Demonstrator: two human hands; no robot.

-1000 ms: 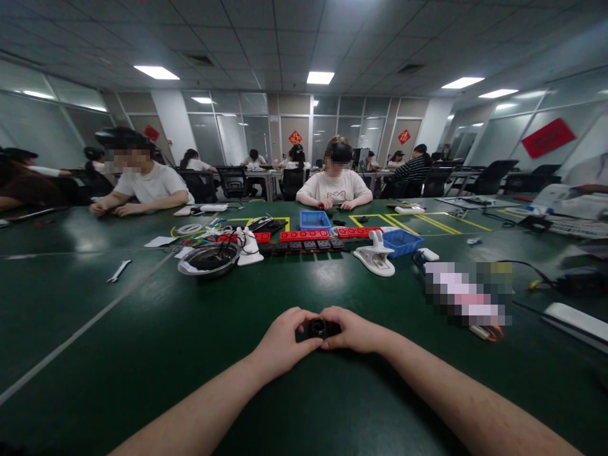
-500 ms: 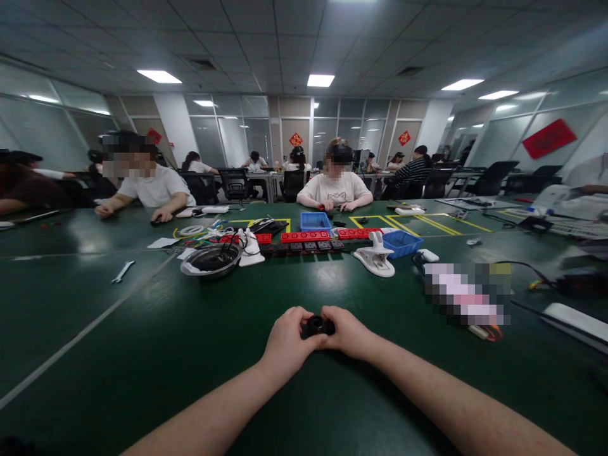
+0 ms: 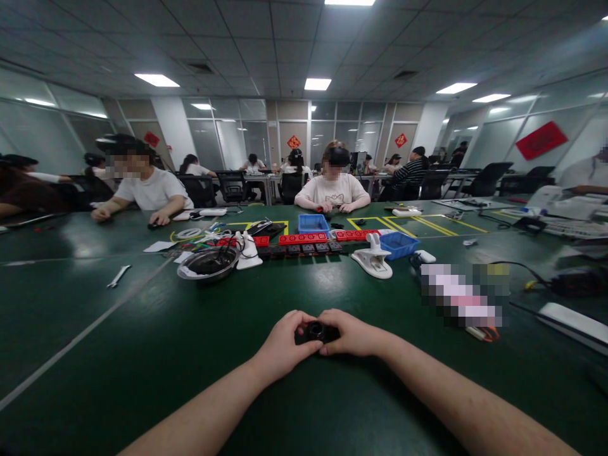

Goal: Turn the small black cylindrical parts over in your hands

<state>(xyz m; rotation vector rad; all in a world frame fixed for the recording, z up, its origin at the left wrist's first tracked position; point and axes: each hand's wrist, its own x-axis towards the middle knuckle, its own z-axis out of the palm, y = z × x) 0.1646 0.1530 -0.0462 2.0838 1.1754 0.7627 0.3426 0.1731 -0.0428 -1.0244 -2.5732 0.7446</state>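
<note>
Between my two hands is a small black part with a round, lens-like ring facing up toward me; its exact kind I cannot make out. My left hand grips it from the left, thumb along the near side and fingers curled behind. From the other side my right hand is closed on it as well, with its thumb near the left thumb. The fingers cover much of the part. Both hands are low over the green table.
Beyond my hands lie red and black power strips, a metal bowl of cables, a white clip stand and blue trays. A wrench lies left, a white bar right. Co-workers sit across the table.
The view has tilted and shifted slightly. My fingers have moved a little around the black part, which remains between both hands.
</note>
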